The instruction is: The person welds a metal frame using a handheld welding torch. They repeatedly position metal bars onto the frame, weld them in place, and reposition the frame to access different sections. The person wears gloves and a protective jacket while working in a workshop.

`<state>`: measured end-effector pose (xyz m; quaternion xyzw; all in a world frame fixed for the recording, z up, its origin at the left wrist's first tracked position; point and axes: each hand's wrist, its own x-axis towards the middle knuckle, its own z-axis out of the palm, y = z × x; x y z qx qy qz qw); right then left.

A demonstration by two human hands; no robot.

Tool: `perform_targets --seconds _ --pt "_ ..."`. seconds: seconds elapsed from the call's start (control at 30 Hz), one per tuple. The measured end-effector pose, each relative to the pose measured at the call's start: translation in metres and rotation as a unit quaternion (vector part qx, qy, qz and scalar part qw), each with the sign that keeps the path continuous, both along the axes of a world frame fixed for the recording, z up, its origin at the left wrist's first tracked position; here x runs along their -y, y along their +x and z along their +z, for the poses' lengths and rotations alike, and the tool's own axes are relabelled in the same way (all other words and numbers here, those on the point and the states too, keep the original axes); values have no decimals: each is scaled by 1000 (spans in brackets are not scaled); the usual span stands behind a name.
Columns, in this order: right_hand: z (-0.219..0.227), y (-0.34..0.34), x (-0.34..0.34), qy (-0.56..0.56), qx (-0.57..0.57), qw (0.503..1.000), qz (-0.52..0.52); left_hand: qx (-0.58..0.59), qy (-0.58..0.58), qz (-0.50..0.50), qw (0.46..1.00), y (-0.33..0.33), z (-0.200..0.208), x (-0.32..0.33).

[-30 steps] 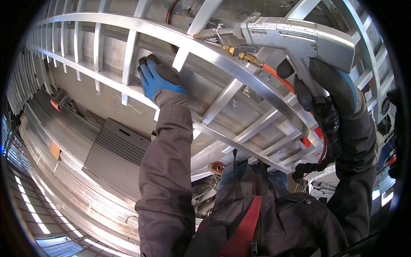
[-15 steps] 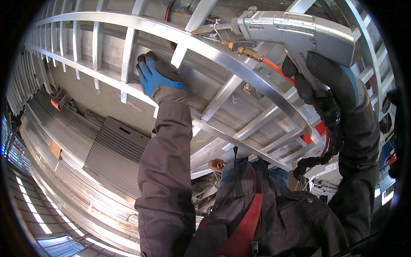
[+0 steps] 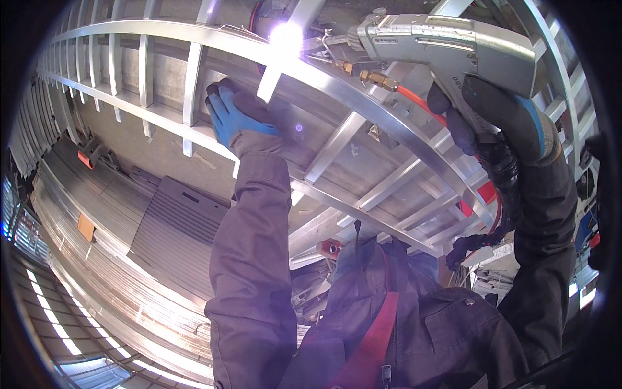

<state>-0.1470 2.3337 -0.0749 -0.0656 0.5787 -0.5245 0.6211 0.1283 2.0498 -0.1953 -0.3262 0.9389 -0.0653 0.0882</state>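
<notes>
My right hand (image 3: 508, 117), in a dark glove with blue, is closed round the grip of a silver handheld welding gun (image 3: 453, 47). The gun's nozzle points left at a joint on the curved rail of an aluminium frame (image 3: 353, 91). A blazing white light (image 3: 286, 40) burns at the tip and hides the joint. My left hand (image 3: 241, 120), in a blue and grey glove, lies with fingers stretched out on the frame between two crossbars, below the light. An orange hose (image 3: 413, 98) runs from brass fittings under the gun toward my right hand.
Long stacked metal profiles (image 3: 110, 214) lie at the left, with a grey ribbed panel (image 3: 178, 217) on them. An orange-ended tool (image 3: 85, 157) sits by the frame's left side. A black-wrapped cable (image 3: 502, 175) hangs below the gun, close to my right forearm.
A bright white light has appeared at the gun's tip, and a purplish glare spreads over the view. Both hands stay practically where they were.
</notes>
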Motion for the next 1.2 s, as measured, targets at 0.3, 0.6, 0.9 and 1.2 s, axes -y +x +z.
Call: perform_targets --seconds 0.3,0.6,0.9,1.2 --pt "27 4 -9 57 -30 992 -108 8 42 48 998 -1 2 2" --pt "1 -6 -12 -13 13 999 -28 -94 97 67 989 -5 6 -2" --pt "-9 -6 -4 17 45 999 11 -27 111 97 989 -7 6 3" --pt "-15 -10 -4 -23 57 998 29 -79 117 88 986 -3 6 1"
